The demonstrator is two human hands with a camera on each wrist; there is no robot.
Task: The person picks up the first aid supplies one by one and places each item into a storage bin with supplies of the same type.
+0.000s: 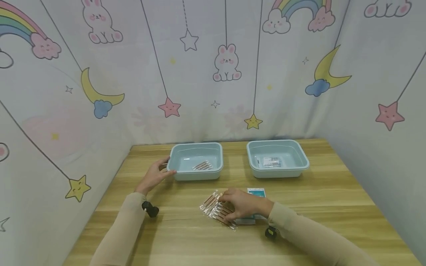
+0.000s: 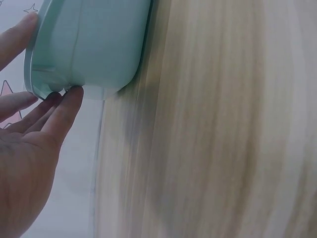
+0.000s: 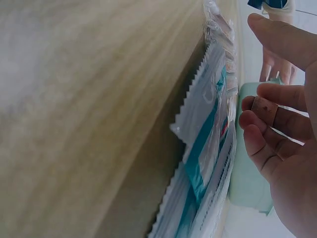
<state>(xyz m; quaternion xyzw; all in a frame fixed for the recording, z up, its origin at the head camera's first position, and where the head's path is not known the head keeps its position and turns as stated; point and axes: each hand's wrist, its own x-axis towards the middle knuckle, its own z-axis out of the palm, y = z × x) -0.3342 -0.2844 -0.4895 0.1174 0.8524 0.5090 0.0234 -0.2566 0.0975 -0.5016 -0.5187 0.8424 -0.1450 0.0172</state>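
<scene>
At the left light-blue plastic basin (image 1: 198, 176), my left hand (image 1: 155, 176) grips the near left corner. Its thumb lies at the front rim, and the other fingertips touch the end just under the rim in the left wrist view. My right hand (image 1: 244, 204) is over clear packets of brown-stick cotton swabs (image 1: 209, 201) on the table. In the right wrist view its fingers are loosely bent with nothing visible between them. White-and-teal packets (image 1: 256, 191) lie partly hidden beneath that hand. More swabs (image 1: 202, 165) lie inside the left basin.
A second light-blue basin (image 1: 277, 173) stands at the back right, holding a flat clear-and-white packet (image 1: 272, 162). The wooden table (image 1: 186, 240) meets a patterned curtain (image 1: 199, 125) at the back. Cloth walls border both sides.
</scene>
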